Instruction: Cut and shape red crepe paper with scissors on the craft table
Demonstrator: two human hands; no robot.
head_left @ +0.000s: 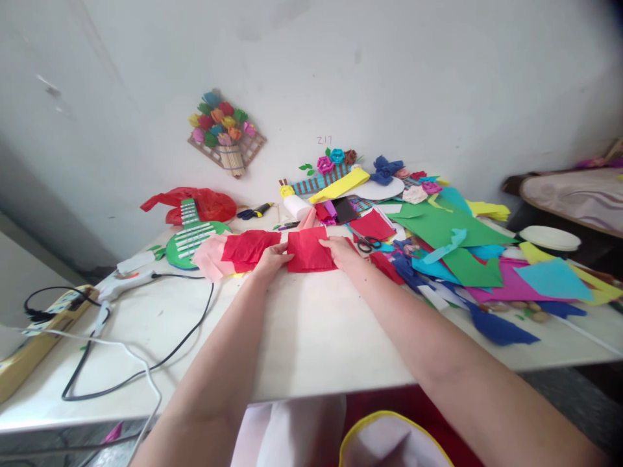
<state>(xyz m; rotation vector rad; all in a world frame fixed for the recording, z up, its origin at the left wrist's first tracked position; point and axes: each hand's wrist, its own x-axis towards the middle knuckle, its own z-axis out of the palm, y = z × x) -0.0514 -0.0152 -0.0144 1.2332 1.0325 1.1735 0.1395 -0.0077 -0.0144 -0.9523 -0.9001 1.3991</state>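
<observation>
A square of red crepe paper (311,251) lies near the middle of the white table, its top seeming folded or layered. My left hand (271,261) pinches its left edge, thumb toward the lower corner. At the opposite side my right hand (339,251) has its fingers closed on the upper right edge. Just left of my left hand sit more crumpled red crepe pieces (250,250) over pale pink crepe paper (211,256). Black-handled scissors (368,244) rest to the right of my right hand, beside another red piece (372,226).
A hot glue gun (127,283) with a looping black cord (189,347) occupies the left, by a power strip (43,337). A green guitar-shaped craft (195,240) stands behind it. Coloured paper scraps, including a large green sheet (450,224), cover the right. Pliers (256,211) lie behind.
</observation>
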